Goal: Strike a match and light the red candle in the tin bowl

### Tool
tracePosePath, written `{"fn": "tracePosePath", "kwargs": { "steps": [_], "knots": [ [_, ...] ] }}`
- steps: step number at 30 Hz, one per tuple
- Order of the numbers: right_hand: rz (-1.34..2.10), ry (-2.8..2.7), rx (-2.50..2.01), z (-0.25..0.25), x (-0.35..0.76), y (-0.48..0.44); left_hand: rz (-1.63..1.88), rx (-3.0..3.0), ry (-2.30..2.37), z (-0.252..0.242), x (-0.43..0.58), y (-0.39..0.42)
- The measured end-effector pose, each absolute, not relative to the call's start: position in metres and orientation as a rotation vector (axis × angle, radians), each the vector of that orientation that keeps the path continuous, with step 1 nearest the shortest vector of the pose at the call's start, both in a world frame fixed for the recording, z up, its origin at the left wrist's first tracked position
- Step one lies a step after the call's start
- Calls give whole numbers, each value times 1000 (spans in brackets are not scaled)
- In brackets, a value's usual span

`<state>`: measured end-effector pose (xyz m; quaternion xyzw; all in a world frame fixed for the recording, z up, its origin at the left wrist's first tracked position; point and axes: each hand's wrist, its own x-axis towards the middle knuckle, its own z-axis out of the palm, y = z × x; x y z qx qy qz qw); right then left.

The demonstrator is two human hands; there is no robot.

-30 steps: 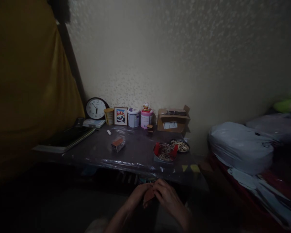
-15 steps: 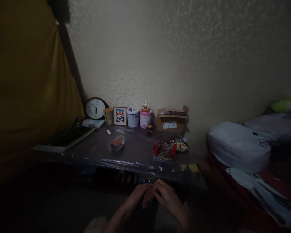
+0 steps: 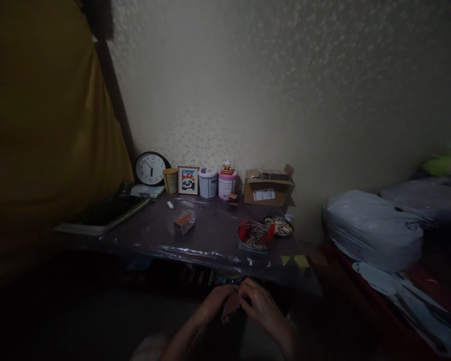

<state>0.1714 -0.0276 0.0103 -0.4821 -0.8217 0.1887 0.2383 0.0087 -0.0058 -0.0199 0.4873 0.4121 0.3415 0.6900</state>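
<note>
Both hands meet below the table's front edge. My left hand grips a small flat reddish-brown piece that looks like paper or card; it is too dark to make out more. My right hand is closed, thumb and fingers pinched at the upper right edge of the same piece. On the table beyond lies a clear-wrapped pack with a similar reddish-brown top. To its right stands a round tin of small mixed bits with two red upright parts, and beside it a round lid or dish with pale sticks or seeds.
Along the wall stand a clock, a yellow cup, a framed panda picture, two tubs and an open cardboard box. Left lies a large flat book; right, a white plastic bag. Plastic film covers the table.
The view has shifted slightly, so the scene sits a little further right and lower. Both hands stay on the reddish-brown piece, with only slight finger movement.
</note>
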Motion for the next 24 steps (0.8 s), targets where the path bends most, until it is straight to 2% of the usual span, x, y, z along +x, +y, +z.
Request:
{"fn": "tracePosePath", "kwargs": {
  "steps": [24],
  "knots": [
    [590,-2175,-1307,15,169,-27,776,1111,908,-16,9,-7]
  ]
}}
